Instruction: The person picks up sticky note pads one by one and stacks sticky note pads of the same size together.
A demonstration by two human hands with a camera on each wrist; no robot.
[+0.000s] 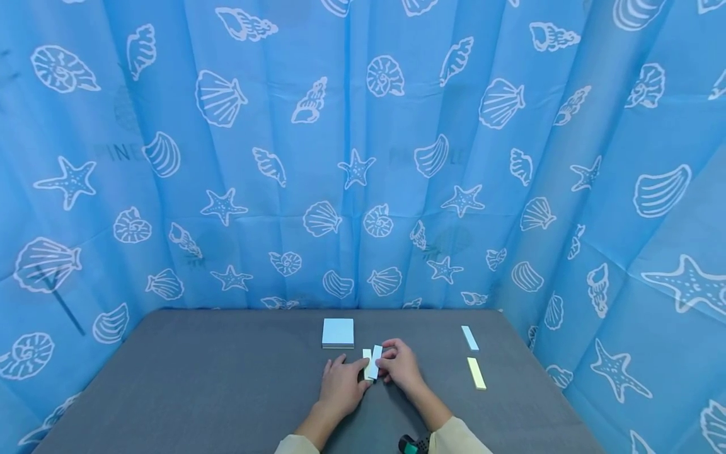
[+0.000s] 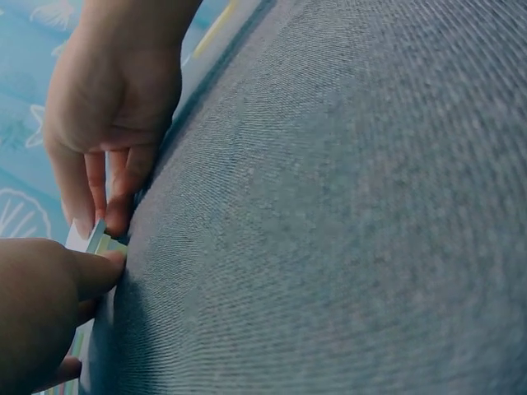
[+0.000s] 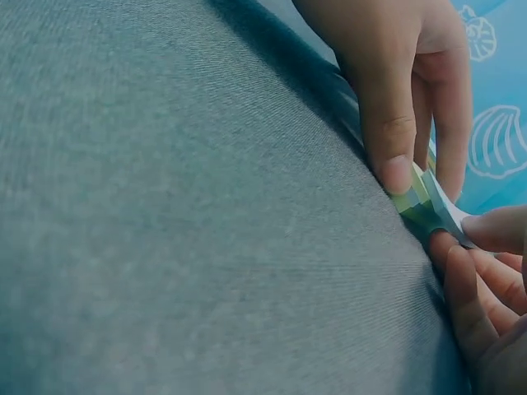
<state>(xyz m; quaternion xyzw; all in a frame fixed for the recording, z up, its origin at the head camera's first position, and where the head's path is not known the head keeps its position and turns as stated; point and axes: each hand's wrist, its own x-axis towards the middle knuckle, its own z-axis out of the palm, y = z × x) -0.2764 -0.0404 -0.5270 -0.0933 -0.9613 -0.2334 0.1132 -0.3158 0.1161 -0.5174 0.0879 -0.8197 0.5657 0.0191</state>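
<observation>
Close together in the middle of the table, both hands hold narrow sticky-note pads. My left hand (image 1: 342, 386) pinches a slim pale-yellow pad (image 1: 367, 354) between thumb and fingers. Thumb and fingertips of my right hand (image 1: 404, 367) grip a slim pale-blue pad (image 1: 377, 360), which leans against the yellow one at a slight angle. In the right wrist view the yellow-green pad (image 3: 417, 196) has visible thickness, and the pale-blue pad (image 3: 446, 212) touches its side and curves a little. Fingers partly cover both pads in the left wrist view.
A square pale-blue stack (image 1: 338, 331) lies just beyond the hands. Off to the right are a slim pale-blue strip (image 1: 469, 338) and a slim yellow strip (image 1: 476, 373). A dark object with a green part (image 1: 413, 445) is by the right sleeve. A blue shell-patterned curtain (image 1: 354, 189) surrounds the grey table (image 1: 227, 378).
</observation>
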